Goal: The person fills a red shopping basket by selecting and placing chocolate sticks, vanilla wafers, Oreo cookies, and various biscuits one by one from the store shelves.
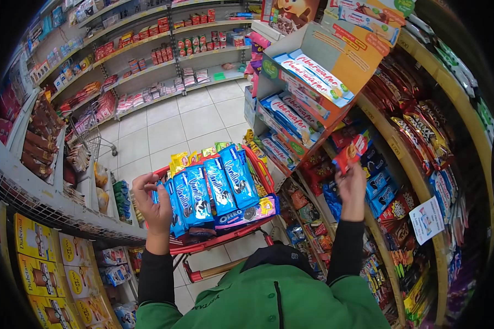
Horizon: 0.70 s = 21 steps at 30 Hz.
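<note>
My right hand (352,189) is raised at the right shelf and grips a small red snack packet (350,153) with a biscuit picture on it. My left hand (153,205) hovers at the left side of the red shopping cart (270,181). Its fingers are loosely bent, with a gap between thumb and forefinger, and nothing shows in it. Several blue Vanilla cookie packs (218,186) lie in a row on top of the cart's load. A pink and blue Oreo pack (244,215) lies at the near edge, and yellow packets (182,161) sit behind.
A cardboard display of Fiberwafer packs (313,77) stands right of the cart. Curved shelves of snack bags (417,131) line the right side. Yellow Diabetasol boxes (35,238) fill the lower left. Another metal cart (90,131) stands on the tiled floor (195,123) by the left shelves.
</note>
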Motion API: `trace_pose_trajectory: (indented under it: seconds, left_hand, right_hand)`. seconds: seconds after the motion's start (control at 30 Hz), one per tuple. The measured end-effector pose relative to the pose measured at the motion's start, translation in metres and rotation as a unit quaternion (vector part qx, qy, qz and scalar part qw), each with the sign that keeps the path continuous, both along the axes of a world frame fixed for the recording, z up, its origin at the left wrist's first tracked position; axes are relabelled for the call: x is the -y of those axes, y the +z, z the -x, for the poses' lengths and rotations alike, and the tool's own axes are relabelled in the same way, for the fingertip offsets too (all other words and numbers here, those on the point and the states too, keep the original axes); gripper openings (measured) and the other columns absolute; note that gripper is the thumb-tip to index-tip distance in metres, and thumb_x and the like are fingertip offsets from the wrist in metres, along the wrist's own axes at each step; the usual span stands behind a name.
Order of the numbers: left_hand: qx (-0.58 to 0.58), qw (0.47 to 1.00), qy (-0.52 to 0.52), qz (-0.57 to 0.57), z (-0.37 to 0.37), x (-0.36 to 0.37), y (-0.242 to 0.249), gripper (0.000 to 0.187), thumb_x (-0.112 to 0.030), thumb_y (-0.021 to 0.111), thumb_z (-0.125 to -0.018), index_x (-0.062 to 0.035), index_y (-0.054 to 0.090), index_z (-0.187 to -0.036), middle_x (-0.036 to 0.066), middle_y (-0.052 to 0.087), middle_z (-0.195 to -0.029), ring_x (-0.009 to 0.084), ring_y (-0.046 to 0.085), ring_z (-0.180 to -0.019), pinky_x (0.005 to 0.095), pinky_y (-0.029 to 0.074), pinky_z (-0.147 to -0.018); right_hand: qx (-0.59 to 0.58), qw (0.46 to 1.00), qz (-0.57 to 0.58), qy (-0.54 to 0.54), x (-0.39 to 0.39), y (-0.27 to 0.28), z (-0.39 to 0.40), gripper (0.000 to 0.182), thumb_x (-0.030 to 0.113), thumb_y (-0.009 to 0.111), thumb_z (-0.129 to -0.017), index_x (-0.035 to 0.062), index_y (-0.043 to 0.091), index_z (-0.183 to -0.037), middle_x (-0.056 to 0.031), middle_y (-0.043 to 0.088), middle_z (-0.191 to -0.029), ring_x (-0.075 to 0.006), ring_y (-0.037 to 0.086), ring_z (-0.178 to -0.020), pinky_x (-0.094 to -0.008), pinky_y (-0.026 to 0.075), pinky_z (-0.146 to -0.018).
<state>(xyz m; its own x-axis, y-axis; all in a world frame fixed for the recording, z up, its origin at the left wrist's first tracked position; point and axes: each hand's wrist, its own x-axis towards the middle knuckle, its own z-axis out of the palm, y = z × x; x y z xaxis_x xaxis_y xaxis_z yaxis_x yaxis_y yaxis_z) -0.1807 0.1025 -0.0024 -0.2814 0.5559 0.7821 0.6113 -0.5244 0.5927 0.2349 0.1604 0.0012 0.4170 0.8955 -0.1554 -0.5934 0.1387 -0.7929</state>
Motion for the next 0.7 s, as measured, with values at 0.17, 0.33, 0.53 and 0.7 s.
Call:
trace_pose_trajectory:
  seconds: [0.17, 0.33, 0.53, 0.7]
  left_hand:
    - [0.009, 1.0, -0.016, -0.001, -0.006, 0.0, -0.004, 0.037, 0.005, 0.046, -0.073, 0.0, 0.038, -0.108, 0.011, 0.045, -0.095, 0.0158, 0.047, -0.084, 0.0247, 0.04, -0.067]
    - [-0.009, 0.998, -0.054, -0.004, -0.012, 0.002, -0.007, 0.039, 0.006, 0.046, -0.071, -0.0002, 0.036, -0.109, 0.011, 0.044, -0.096, 0.0163, 0.047, -0.084, 0.0241, 0.04, -0.063]
    - [-0.035, 0.997, -0.074, 0.01, -0.017, 0.006, -0.006, 0.038, 0.003, 0.045, -0.075, -0.0016, 0.035, -0.112, 0.01, 0.046, -0.095, 0.0155, 0.047, -0.084, 0.0247, 0.039, -0.067]
    - [-0.073, 0.994, -0.074, 0.026, -0.025, 0.009, 0.004, 0.038, 0.008, 0.048, -0.068, -0.0012, 0.04, -0.104, 0.011, 0.048, -0.091, 0.0168, 0.05, -0.08, 0.0244, 0.041, -0.06]
  right_hand:
    - [0.081, 0.993, -0.072, -0.036, 0.055, -0.013, 0.056, 0.018, 0.006, 0.048, -0.081, 0.0067, 0.044, -0.099, -0.0053, 0.055, -0.088, -0.0125, 0.055, -0.067, -0.0243, 0.046, -0.049]
    - [0.229, 0.957, -0.176, -0.002, 0.095, -0.028, 0.105, 0.026, 0.004, 0.046, -0.083, -0.0002, 0.036, -0.107, -0.0111, 0.054, -0.09, -0.0148, 0.057, -0.071, -0.0235, 0.049, -0.051]
    - [0.313, 0.904, -0.203, 0.207, 0.112, -0.045, 0.141, 0.034, 0.003, 0.049, -0.082, -0.0043, 0.038, -0.113, -0.0084, 0.055, -0.091, -0.0098, 0.056, -0.069, -0.0215, 0.049, -0.055]
    - [0.27, 0.906, -0.143, 0.292, 0.105, -0.046, 0.159, 0.032, 0.005, 0.05, -0.083, -0.0041, 0.04, -0.112, -0.005, 0.056, -0.086, -0.0056, 0.053, -0.065, -0.0194, 0.046, -0.051]
